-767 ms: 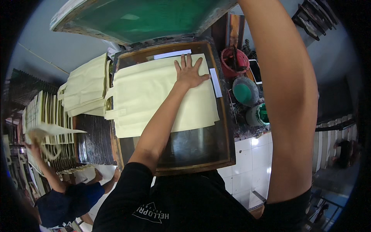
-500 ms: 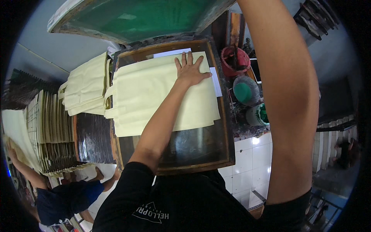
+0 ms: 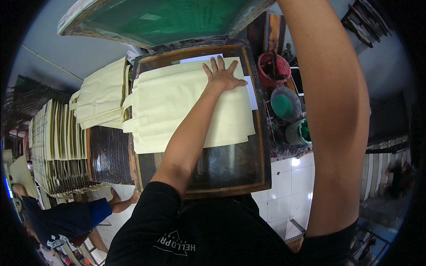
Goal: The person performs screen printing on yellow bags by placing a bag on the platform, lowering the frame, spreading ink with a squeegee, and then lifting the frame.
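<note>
My left hand [image 3: 222, 77] lies flat with fingers spread near the far right corner of a pale yellow cloth bag [image 3: 164, 106]. The bag lies on a dark glass-topped printing table [image 3: 235, 166], its handles toward the left. White paper pieces [image 3: 251, 92] show at the table's far and right sides, partly under the bag. Above the table's far side, a screen printing frame [image 3: 173, 24] with green mesh is tilted up. My right arm [image 3: 335, 111] reaches up past the top edge, near the frame's right end; its hand is out of view.
More pale bags [image 3: 100, 95] are stacked left of the table, beside a rack of hanging bags [image 3: 62, 142]. A co-worker [image 3: 66, 215] stands at the lower left. On the right are a red bucket [image 3: 266, 73], a green-filled bowl [image 3: 282, 106] and a green-stained pot [image 3: 295, 133].
My left hand stays flat on the bag while the whole view shifts slightly. The co-worker has moved lower and left, and the arm that reached toward the rack is lowered.
</note>
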Motion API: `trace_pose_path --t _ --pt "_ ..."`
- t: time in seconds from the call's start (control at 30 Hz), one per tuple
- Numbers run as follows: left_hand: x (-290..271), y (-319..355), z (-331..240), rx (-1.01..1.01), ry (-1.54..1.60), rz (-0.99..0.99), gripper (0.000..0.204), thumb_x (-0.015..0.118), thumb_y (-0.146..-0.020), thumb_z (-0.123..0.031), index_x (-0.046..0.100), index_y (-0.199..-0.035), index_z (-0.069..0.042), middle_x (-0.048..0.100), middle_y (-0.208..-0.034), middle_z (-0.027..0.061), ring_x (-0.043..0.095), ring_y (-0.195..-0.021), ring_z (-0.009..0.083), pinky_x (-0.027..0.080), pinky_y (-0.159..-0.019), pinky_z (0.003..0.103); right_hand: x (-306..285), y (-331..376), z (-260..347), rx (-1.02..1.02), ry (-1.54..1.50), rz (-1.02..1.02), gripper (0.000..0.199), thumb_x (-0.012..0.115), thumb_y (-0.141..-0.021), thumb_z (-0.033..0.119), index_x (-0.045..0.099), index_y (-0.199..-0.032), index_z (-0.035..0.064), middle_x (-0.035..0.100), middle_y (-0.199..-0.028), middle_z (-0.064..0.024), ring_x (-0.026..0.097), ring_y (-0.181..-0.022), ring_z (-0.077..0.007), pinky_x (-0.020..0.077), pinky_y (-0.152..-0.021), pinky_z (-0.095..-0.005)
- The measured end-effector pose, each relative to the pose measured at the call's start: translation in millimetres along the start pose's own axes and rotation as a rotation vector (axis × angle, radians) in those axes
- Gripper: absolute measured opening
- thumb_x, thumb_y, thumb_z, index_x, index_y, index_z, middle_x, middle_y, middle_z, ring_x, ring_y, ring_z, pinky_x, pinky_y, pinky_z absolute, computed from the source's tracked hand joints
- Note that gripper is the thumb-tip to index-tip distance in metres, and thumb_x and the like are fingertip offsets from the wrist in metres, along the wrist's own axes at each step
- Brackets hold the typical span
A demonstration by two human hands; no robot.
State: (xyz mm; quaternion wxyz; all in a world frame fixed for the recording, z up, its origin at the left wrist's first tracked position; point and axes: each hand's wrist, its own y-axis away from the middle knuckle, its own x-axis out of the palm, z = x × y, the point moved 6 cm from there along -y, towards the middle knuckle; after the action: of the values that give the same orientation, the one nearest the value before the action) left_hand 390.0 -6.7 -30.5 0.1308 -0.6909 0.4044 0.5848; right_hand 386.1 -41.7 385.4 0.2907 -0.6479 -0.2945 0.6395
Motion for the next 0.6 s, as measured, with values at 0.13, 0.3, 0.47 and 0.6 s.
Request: trace_pose_path --t 0.13,0.3,0.47,0.6 --pt "-23 13 4 0.074 0.170 -0.223 0.105 0.067 -0.081 -0.069 0.026 -0.161 -0.014 0.017 -0.165 0.0262 0.004 -0.156 0.0384 -0.003 -0.121 0.061 -8 17 11 -0.026 -0.059 0.039 0.029 0.069 -0.087 0.027 0.077 -0.102 0.0031 0.073 -0.100 -0.0232 0.070 -0.096 -0.0386 0.0542 -0.089 -0.0471" --pt "-90 131 33 0.464 1.128 -0.492 0.057 0.067 -0.097 -0.028 0.050 -0.142 0.002 0.060 -0.136 0.0255 0.054 -0.134 0.0322 0.039 -0.114 0.046 2 82 33 0.061 -0.125 0.123 0.024 0.068 -0.089 0.027 0.077 -0.099 0.0064 0.072 -0.085 -0.0204 0.069 -0.081 -0.0362 0.0525 -0.076 -0.0463" --pt "-63 295 86 0.332 1.572 -0.477 0.036 0.066 -0.097 -0.022 0.064 -0.115 0.010 0.073 -0.106 0.0211 0.072 -0.093 0.0245 0.055 -0.089 0.038 10 208 76 0.116 -0.239 0.134 0.028 0.072 -0.085 0.034 0.068 -0.086 0.0058 0.067 -0.081 -0.0139 0.067 -0.076 -0.0318 0.0510 -0.065 -0.0446" --pt "43 329 108 -0.074 1.626 -0.185 0.029 0.065 -0.099 -0.022 0.071 -0.099 0.006 0.075 -0.090 0.0176 0.071 -0.074 0.0201 0.056 -0.075 0.033 40 284 83 0.241 -0.401 0.309 0.026 0.074 -0.084 0.031 0.065 -0.084 0.0063 0.066 -0.081 -0.0125 0.065 -0.077 -0.0322 0.0490 -0.067 -0.0462"
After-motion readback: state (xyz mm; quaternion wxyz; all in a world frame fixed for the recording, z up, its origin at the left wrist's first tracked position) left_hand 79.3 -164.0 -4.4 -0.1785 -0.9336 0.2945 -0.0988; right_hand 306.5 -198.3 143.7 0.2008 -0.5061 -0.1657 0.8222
